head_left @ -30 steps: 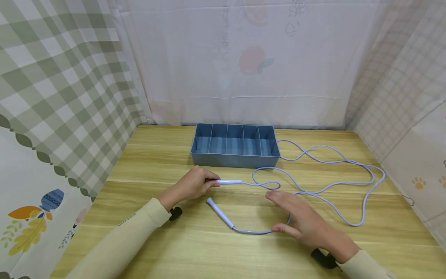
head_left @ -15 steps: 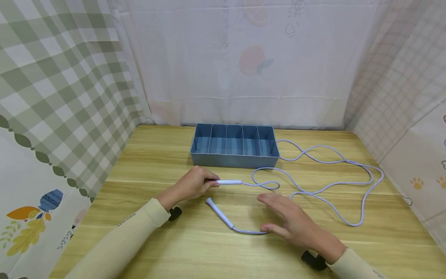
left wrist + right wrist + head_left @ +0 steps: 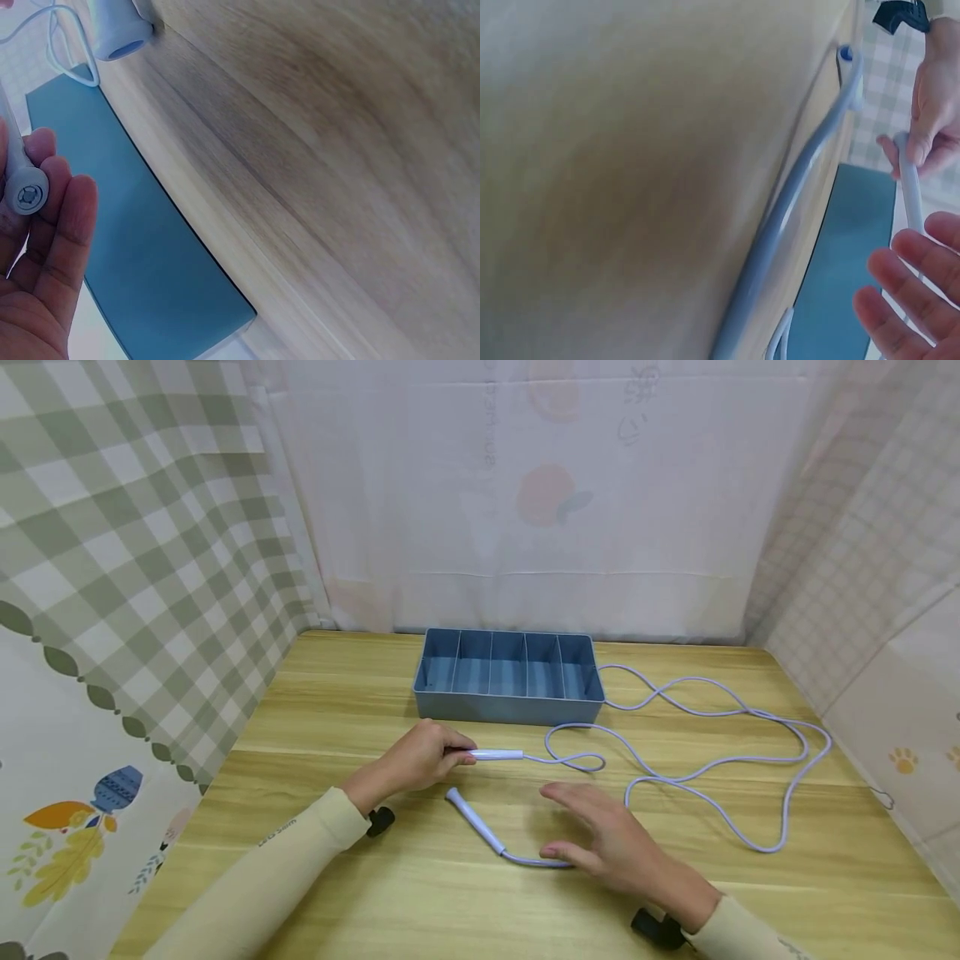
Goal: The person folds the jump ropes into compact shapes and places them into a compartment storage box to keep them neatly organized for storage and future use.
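Observation:
A pale lavender jump rope [image 3: 716, 808] is spread over the table, its cord in loose loops to the right. My left hand [image 3: 426, 755] pinches one jump rope handle [image 3: 498, 754] by its end, between thumb and fingers; the left wrist view shows that round end cap [image 3: 30, 193]. The other handle [image 3: 476, 822] lies on the wood, slanting, nearer to me. My right hand [image 3: 611, 839] is over the cord beside that second handle, fingers spread and relaxed, holding nothing. Part of the cord is hidden under it.
A blue-grey box [image 3: 510, 708] with several compartments stands behind the hands; the cord reaches its right side. Patterned cloth [image 3: 165, 510] hangs at the left, back and right of the wooden table [image 3: 337, 685].
My right hand has moved left along the cord, towards the lying handle, uncovering cord to its right. My left hand stays in place with the jump rope handle.

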Tool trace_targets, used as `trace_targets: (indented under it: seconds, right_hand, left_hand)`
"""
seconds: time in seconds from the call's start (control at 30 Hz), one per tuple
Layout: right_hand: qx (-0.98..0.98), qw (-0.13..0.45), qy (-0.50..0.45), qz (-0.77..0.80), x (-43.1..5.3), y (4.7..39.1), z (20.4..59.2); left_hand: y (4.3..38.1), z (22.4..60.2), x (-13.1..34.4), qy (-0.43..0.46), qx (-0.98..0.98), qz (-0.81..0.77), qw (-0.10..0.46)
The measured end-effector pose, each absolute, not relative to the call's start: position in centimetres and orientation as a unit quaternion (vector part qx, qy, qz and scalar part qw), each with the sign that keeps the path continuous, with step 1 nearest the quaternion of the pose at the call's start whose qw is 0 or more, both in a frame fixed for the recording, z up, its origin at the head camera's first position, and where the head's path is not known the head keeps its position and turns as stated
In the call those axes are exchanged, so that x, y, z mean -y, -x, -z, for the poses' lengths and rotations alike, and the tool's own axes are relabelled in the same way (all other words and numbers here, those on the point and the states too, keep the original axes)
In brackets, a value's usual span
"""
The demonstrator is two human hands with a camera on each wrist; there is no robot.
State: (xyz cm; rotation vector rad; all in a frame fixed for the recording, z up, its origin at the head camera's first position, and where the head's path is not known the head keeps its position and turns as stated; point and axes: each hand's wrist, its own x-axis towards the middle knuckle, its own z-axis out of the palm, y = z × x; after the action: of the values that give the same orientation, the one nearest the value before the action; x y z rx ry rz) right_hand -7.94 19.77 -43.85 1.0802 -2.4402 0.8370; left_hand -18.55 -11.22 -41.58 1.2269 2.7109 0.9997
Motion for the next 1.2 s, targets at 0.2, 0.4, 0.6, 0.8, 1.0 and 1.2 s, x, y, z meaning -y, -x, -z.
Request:
trace_targets:
  seconds: [0.2,0.4,0.6,0.8,1.0,1.2]
  right_hand:
    - [0.861,0.163,-0.373,-0.304,-18.7,7.7,44.0]
    - [0.868,0.142,-0.354,-0.319,-17.9,7.5,44.2]
    - [0.864,0.134,-0.351,-0.334,-17.0,7.5,44.4]
    - [0.866,0.112,-0.346,-0.343,-16.0,7.5,44.4]
    - [0.862,0.096,-0.338,-0.366,-14.9,7.4,44.3]
    - [0.861,0.056,-0.326,-0.388,-14.0,7.6,44.3]
  left_hand:
    - [18.5,41.6,11.1,-0.390,-0.863,-0.321,0.006]
    - [18.5,41.5,11.1,-0.389,-0.864,-0.320,0.004]
    - [18.5,41.3,11.0,-0.393,-0.864,-0.316,0.002]
    - [18.5,41.2,11.0,-0.397,-0.861,-0.317,0.000]
    - [18.5,41.2,11.0,-0.398,-0.860,-0.320,0.000]
    - [18.6,41.4,11.0,-0.399,-0.858,-0.323,-0.003]
